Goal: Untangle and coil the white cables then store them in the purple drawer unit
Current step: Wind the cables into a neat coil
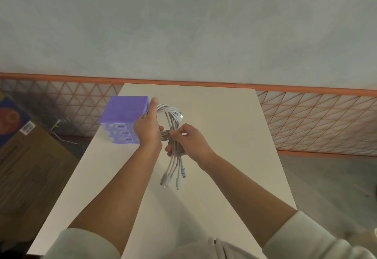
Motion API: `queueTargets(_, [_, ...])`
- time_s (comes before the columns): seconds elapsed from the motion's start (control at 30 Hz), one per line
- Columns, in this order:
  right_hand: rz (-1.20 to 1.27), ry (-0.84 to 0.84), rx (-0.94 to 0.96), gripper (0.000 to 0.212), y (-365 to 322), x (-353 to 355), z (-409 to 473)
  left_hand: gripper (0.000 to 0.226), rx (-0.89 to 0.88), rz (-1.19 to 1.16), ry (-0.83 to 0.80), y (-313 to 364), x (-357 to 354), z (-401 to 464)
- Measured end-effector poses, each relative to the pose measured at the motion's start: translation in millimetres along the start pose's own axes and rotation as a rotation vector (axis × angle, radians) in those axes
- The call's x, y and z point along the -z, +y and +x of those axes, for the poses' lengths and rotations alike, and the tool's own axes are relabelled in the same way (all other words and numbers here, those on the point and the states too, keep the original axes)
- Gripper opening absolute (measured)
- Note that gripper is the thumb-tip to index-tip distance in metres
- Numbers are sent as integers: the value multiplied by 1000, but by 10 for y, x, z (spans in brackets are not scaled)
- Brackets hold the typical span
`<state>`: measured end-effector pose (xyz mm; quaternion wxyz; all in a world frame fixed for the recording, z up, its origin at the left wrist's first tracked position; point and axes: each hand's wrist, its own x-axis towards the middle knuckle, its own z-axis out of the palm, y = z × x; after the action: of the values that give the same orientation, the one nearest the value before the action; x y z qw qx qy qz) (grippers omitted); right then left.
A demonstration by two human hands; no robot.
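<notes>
Left grip: the left hand (147, 130) grasps the left side of the coiled white cables (170, 116), thumb raised along the loop.
Right grip: the right hand (188, 141) pinches the bundle at the near end of the coil, fingers curled round the strands.
Cables: held above the desk (224, 136); the loop stands between the hands, plug ends (173, 179) hanging nearward.
Purple drawer unit (124, 116): on the desk's far left, just left of the left hand, drawers closed.
Sleeves: pale, at the near edge.
</notes>
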<state>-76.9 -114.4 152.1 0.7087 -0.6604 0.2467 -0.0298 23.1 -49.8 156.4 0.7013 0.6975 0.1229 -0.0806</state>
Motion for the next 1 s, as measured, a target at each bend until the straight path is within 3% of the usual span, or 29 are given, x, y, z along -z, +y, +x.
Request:
queueTargets(0.2, [60,-75,4,18,-61,49,-31,55,-27,9,24,33,11,6])
queueTargets(0.47, [-313,40,-19,14,-41,203,27,55,-33,18,-61,87,-19,22])
queueTargets(0.63, [-34,11,-72,26,-54,90,11,55,-23,-3,-45,87,-50,0])
queueTargets(0.8, [-34,52,-15,26,-62,28,-31,59,-57,-29,10,43,-39,11])
queueTargets(1.0, [177,-151,-41,16,-98,-50,-113,62,-194,6,80,19,-9,17])
